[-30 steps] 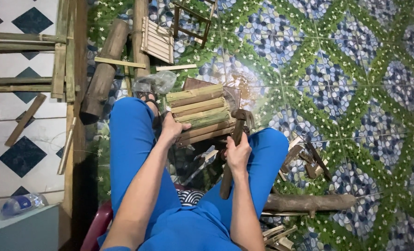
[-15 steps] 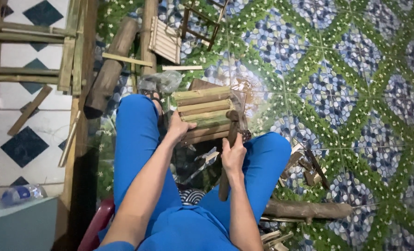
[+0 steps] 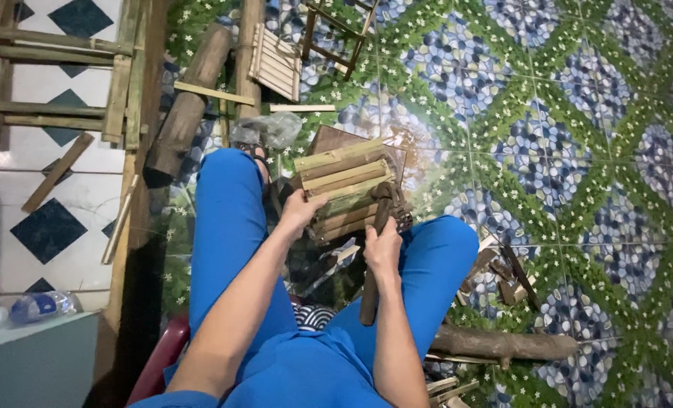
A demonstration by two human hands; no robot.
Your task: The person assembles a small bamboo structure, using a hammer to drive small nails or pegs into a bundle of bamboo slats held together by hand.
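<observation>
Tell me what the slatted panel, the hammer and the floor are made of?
The panel looks like split bamboo: pale green-tan rounded slats, unpainted. The hammer seems to have a dark wooden handle; its head looks like dull metal, though it is blurred. The floor looks like glossy ceramic tile with a printed pebble-and-leaf pattern.

Your clothing, itemised: one top in bright, saturated blue, plain, with no print or pattern visible, seen at the lower edge of the view. One pair of trousers in the same bright blue, smooth fabric, close-fitting over both thighs and knees, with light creasing near the lap. Your forearms are bare, so the sleeves end above what shows. Your left hand (image 3: 300, 210) and right hand (image 3: 382, 245) are bare: no gloves, rings or watch visible. One dark strapped sandal (image 3: 260, 157) shows on your left foot; your right foot is hidden.
</observation>
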